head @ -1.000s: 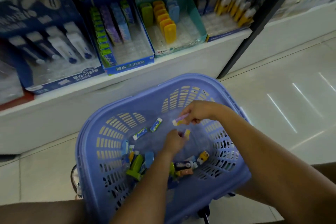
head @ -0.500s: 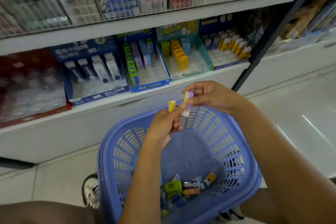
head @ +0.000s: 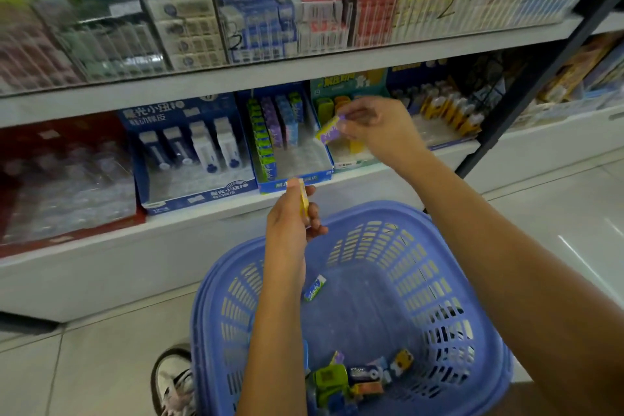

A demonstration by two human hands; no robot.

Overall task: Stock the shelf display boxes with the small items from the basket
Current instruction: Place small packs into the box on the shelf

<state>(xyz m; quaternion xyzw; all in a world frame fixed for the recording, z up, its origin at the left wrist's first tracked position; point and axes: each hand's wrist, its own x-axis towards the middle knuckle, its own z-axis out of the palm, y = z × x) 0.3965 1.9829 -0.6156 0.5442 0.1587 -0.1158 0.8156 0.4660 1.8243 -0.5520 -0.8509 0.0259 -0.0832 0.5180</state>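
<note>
White shelving in two tiers fills the background; the lower shelf (head: 118, 267) carries five display boxes (head: 223, 194) side by side. On the floor tiles (head: 557, 213) below sits one blue basket (head: 371, 209), holding a lone blue pack (head: 314, 288) mid-floor and a small heap (head: 364, 378) at its near wall. The left hand (head: 290, 216) pinches one yellow pack (head: 303, 201) upright between thumb and fingers, just above the basket's far rim. The right hand (head: 374, 125), in a fingertip grip, pinches one purple pack (head: 328, 132) before the teal box (head: 347, 81). Beside it, the blue box (head: 297, 155) shows open tray room at its front.
</note>
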